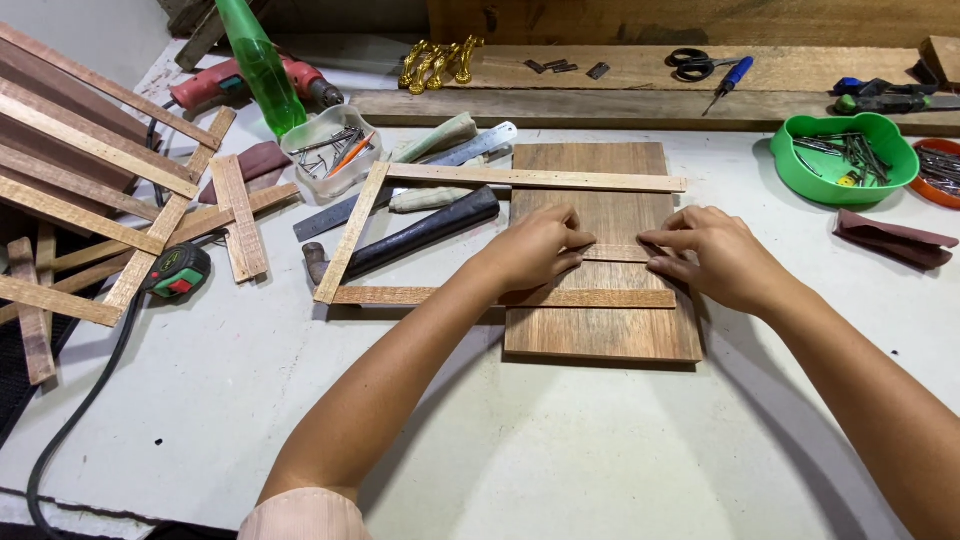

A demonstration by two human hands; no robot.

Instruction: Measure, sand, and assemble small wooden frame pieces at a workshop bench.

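Left hand: the left hand (pixel 535 250) sits at the centre of the frame, fingers curled down and pinching the left end of a short wooden strip (pixel 618 253).
Right hand: the right hand (pixel 712 255) mirrors it just right of centre, fingertips bent and pressing the strip's right end.
Strip: lying flat across the middle of the wooden board (pixel 600 250), pinned between both hands.
Board: brown, upright rectangle at frame centre, flat on the white table (pixel 560 440).
Frame slats: a long slat (pixel 535 178) crosses the board's top, another slat (pixel 500 297) crosses below the hands, and a slanted slat (pixel 350 235) joins them on the left.
Left side: a tape measure (pixel 180 270) beside a loose pile of wood slats (pixel 90 200); a red drill (pixel 235 82) and green bottle (pixel 262 68) at upper left.
Right side: a green bowl (pixel 790 150) of nails at upper right, scissors (pixel 692 64) above it.
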